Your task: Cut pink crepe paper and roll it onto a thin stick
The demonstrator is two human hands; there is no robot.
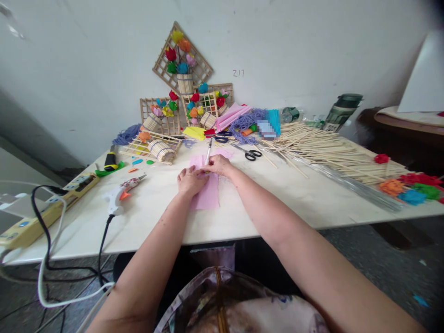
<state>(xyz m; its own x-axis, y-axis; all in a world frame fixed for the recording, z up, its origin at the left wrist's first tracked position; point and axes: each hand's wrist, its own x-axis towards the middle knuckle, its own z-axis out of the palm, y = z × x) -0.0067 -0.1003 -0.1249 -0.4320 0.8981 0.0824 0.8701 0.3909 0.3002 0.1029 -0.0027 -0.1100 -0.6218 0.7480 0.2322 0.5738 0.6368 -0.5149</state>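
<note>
A sheet of pink crepe-like paper [209, 196] lies on the white table in front of me. My left hand [193, 180] rests on the paper's left part, fingers spread and pressing down. In my right hand [221, 165] is a white pen [209, 151], held upright with its lower end at the paper beside my left fingertips. Whatever the pen tip touches is mostly hidden by my fingers. Black-handled scissors [252, 155] lie beyond my right hand.
A white glue gun [118, 199] and a yellow power strip [83, 185] with cables lie at the left. Wooden sticks [322, 148] and wires [360, 187] spread across the right. Flower baskets on lattices [185, 83] stand against the wall. Crepe flowers [412, 196] lie at the right edge.
</note>
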